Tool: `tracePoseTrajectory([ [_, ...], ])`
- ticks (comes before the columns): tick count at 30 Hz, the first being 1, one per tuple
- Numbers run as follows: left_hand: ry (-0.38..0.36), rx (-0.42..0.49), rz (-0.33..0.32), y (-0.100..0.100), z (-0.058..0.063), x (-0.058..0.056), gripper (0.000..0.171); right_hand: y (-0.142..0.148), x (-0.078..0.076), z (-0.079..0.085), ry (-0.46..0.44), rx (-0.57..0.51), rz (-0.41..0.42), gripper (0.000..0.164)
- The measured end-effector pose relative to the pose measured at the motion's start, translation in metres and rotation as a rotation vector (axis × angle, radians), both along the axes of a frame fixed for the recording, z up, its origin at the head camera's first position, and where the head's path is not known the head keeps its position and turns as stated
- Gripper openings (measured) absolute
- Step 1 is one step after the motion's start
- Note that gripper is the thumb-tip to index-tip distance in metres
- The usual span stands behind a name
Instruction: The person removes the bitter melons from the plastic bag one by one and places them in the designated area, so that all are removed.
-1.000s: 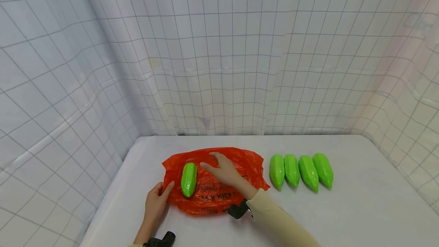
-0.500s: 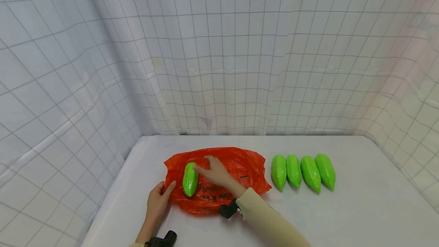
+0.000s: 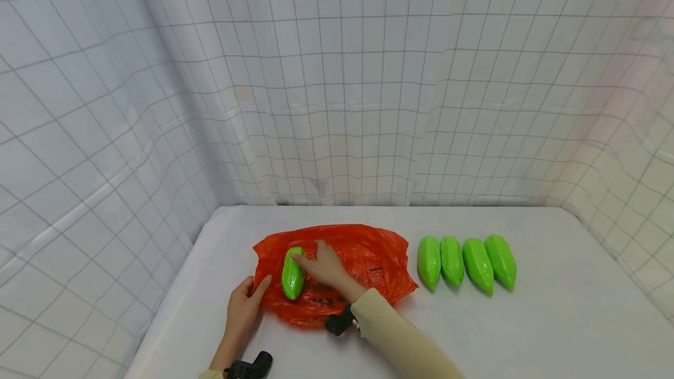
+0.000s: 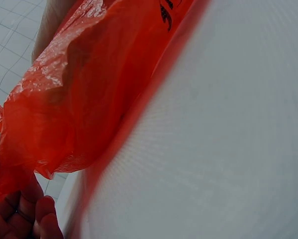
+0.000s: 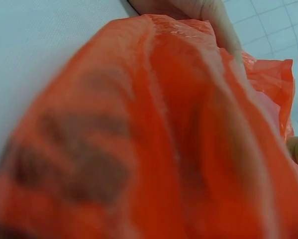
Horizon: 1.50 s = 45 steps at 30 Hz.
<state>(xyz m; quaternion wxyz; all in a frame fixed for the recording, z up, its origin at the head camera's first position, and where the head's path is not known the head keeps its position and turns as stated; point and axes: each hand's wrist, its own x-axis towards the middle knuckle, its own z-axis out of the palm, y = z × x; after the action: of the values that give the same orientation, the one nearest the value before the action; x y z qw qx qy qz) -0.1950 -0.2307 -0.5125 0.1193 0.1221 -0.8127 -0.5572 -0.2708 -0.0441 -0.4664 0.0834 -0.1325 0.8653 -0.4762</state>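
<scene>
A red plastic bag (image 3: pixel 363 250) with dark lettering lies spread on the white table. On its left part rests a glossy, bright green, elongated ridged fruit or vegetable (image 3: pixel 293 276), narrowing toward its near end. My left hand (image 3: pixel 243 306) pinches the bag's left edge, thumb above and fingers below. My right hand (image 3: pixel 329 268) reaches over the bag from the right, fingers extended, its thumb overlapping the top of the green piece. In the left wrist view the raised bag film (image 4: pixel 89 94) hangs beside the left fingers (image 4: pixel 47 219). Bag film (image 5: pixel 178 124) fills most of the right wrist view.
Several similar green pieces (image 3: pixel 451 262) lie in a row to the right of the bag, pointed ends toward me. A white grid-patterned curtain (image 3: pixel 337 104) stands behind the table (image 3: pixel 532 320) and along both sides. Black cameras (image 3: pixel 339 320) sit on both wrists.
My right hand has moved left across the bag to the green piece, which now leans slightly. The left hand keeps its hold on the bag edge.
</scene>
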Motion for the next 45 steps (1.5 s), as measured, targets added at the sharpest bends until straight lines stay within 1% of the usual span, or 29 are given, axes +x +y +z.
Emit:
tracePoseTrajectory([
  [5,-0.001,-0.006,-0.004,0.0,-0.001,0.0,0.041,-0.005,0.001,-0.007,-0.01,0.014,-0.046,0.086],
  [9,0.008,-0.01,-0.004,0.0,0.0,0.0,0.041,-0.009,0.002,-0.009,-0.03,0.017,-0.081,0.088],
  [13,0.011,-0.01,0.0,-0.001,-0.001,-0.001,0.04,-0.014,0.002,-0.01,-0.025,0.066,-0.111,0.089],
  [17,0.004,-0.016,-0.002,-0.001,-0.001,0.0,0.04,-0.017,0.004,-0.01,-0.012,0.106,-0.13,0.086],
  [24,0.013,-0.02,-0.003,-0.002,-0.001,0.0,0.039,-0.019,0.005,-0.011,0.013,0.14,-0.144,0.082],
  [30,0.012,-0.008,-0.004,-0.002,-0.001,0.0,0.04,-0.021,0.005,-0.014,0.016,0.14,-0.165,0.081],
  [39,0.02,-0.002,-0.003,-0.002,-0.002,0.001,0.038,-0.025,0.007,-0.01,0.045,0.193,-0.151,0.075],
  [45,0.017,0.007,-0.002,-0.001,-0.001,0.001,0.039,-0.028,0.005,-0.01,0.034,0.17,-0.154,0.074],
])
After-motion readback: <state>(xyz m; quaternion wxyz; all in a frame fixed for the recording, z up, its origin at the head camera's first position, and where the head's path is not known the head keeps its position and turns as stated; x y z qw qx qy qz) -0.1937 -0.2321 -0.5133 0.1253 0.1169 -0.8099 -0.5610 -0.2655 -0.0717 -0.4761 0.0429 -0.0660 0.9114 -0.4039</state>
